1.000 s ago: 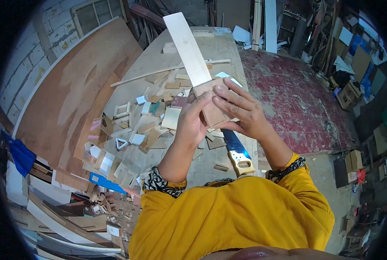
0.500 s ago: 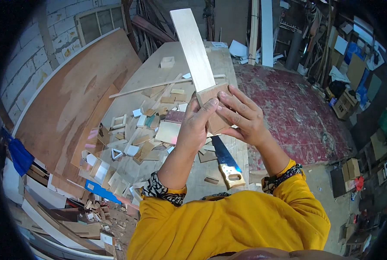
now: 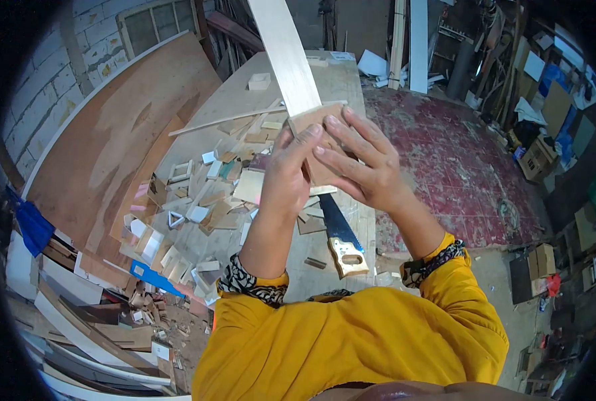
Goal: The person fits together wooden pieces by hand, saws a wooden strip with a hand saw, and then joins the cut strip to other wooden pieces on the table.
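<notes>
A long pale wooden plank (image 3: 286,60) points up and away, its near end against a small brown wooden board (image 3: 316,118). My left hand (image 3: 290,164) grips the left side of these pieces, its thumb lying across the board's face. From the right, my right hand (image 3: 368,160) clasps the same board, with its fingers spread over the front. The palms hide much of the board and the joint with the plank. Below my hands, a handsaw (image 3: 338,227) with a light wooden handle lies on the worktable (image 3: 284,277).
Several wood offcuts (image 3: 211,197) lie scattered on the left of the table. A thin wooden strip (image 3: 224,120) crosses behind them, near a small open box (image 3: 259,81). A large plywood sheet (image 3: 124,140) leans on the left. Red tiled floor (image 3: 451,167) lies to the right.
Both hands, with the plank and board, have moved slightly left and up in view. The plank's far end now passes beyond the top edge. The grip looks much the same.
</notes>
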